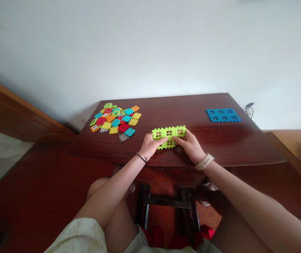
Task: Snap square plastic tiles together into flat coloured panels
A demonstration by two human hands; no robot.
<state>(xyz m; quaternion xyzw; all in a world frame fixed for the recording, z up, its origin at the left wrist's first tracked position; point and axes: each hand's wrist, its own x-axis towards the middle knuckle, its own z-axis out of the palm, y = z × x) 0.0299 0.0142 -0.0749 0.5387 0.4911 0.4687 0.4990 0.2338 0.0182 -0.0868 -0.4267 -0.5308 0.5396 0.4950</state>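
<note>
Between my hands is a lime-green panel point(169, 133) of joined interlocking window tiles, tilted up over the near part of the table. Three tiles form its upper row; at least two show in the lower row, and its lower right corner has no tile. My left hand point(150, 144) grips the panel's left side, thumb across the front, hiding part of the lower left tile. On the other side my right hand point(189, 144) pinches it, thumb tip near the middle and fingers behind the upper right tile.
A heap of loose interlocking tiles point(113, 119) in several colours lies at the table's left. A joined blue panel point(222, 115) lies flat at the right. The dark wooden table point(171, 109) meets a white wall. A black cable point(249, 107) shows beyond its right edge.
</note>
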